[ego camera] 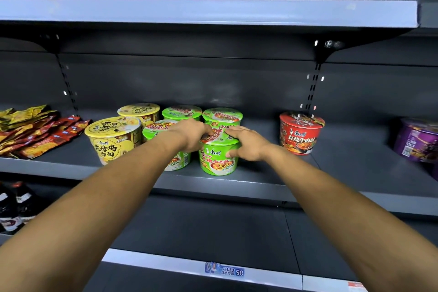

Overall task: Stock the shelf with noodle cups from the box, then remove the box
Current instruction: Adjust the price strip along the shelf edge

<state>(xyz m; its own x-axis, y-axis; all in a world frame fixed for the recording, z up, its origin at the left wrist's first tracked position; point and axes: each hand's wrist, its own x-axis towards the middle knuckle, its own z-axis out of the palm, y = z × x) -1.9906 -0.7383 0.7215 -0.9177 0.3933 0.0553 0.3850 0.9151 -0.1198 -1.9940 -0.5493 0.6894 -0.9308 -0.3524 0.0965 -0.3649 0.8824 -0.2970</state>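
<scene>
Head view. Middle shelf (272, 180), dark grey. Front green noodle cup (219, 157) stands upright near the shelf's front edge, between both hands. Left hand (192, 134) grasps it from the left, fingers curled over the lid rim. Right hand (246, 142) grasps it from the right, fingers spread on the lid, thumb pressed on the side wall.

Just left, touching or nearly so: another green cup (163, 129), partly hidden by the left wrist. Two more green cups (182, 112) behind. Two yellow cups (113, 137) further left. Red cup (301, 133) well apart on the right; purple cup (414, 140) at the far right edge. Snack packets (30, 130) lie at the far left.
</scene>
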